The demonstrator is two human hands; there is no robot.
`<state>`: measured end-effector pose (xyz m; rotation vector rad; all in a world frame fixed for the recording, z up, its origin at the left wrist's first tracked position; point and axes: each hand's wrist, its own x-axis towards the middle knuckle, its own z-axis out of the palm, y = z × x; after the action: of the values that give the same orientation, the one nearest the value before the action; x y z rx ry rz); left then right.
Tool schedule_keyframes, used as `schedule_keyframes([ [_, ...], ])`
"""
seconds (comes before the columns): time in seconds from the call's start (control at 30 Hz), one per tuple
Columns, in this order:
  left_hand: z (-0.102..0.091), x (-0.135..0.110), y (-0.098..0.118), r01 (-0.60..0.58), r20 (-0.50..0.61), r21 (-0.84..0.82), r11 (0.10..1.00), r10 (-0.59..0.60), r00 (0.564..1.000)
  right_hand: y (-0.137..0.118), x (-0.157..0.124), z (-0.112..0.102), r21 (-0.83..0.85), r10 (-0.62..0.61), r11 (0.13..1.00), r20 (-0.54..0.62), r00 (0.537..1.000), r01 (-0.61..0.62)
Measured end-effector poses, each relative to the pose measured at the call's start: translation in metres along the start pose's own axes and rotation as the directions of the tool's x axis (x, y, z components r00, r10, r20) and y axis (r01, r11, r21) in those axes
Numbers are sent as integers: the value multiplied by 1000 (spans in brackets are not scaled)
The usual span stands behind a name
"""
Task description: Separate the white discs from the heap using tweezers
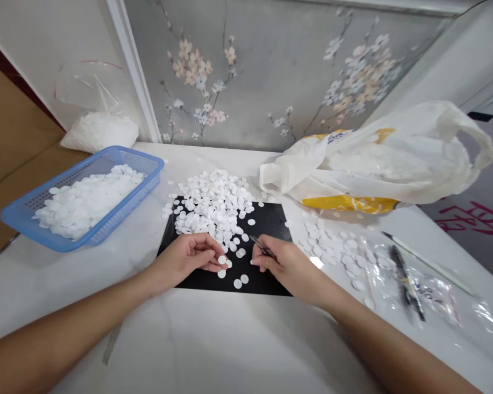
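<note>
A black mat [271,219] lies on the white table, heaped at its far end with several small white discs [213,202]. My left hand [189,257] rests on the mat's near left, fingers curled and pinched on a white disc [222,260]. My right hand [283,262] rests on the mat's near right, closed on dark tweezers [259,246] that point up and left toward the pile. A few loose discs [240,281] lie between my hands.
A blue basket [148,164] of white discs stands at the left. A clear bag [98,131] of white material leans behind it. A white and yellow plastic bag [373,158] lies at the right. Scattered discs [332,246], small clear bags and a black pen [406,279] lie right of the mat.
</note>
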<state>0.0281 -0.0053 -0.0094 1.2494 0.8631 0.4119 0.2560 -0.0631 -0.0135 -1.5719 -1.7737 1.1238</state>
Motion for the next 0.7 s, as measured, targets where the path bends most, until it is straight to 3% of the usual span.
schedule_keyframes([
  [0.1, 0, 0, 0, -35, -14, 11, 999, 35, 999, 0, 1, -4, 255, 96, 960, 83, 992, -114],
  [0.2, 0, 0, 2, -90, -48, 43, 995, 92, 995, 0, 2, -4, 400, 103, 904, 139, 985, -151],
  [0.33, -1, -1, 3, -121, -40, 49, 991, 123, 992, -2, 0, 0, 287, 79, 952, 118, 990, -110],
  [0.43, 1, -3, 4, -136, 0, 221, 966, 140, 990, -5, -2, 6, 84, -5, 996, 91, 996, -3],
  [0.5, 3, -5, 3, -196, 37, 459, 867, 202, 979, -6, -2, 11, -45, -66, 997, 87, 994, 70],
  [0.57, 6, -7, 0, -278, 122, 651, 706, 265, 957, -7, -2, 15, -119, -97, 987, 91, 991, 107],
  [0.63, 7, -7, -2, -339, 210, 743, 576, 281, 937, -7, -3, 16, -143, -106, 982, 100, 989, 120],
  [0.7, 6, -7, -5, -366, 253, 774, 516, 278, 927, -7, -3, 13, -138, -110, 983, 89, 990, 121],
])
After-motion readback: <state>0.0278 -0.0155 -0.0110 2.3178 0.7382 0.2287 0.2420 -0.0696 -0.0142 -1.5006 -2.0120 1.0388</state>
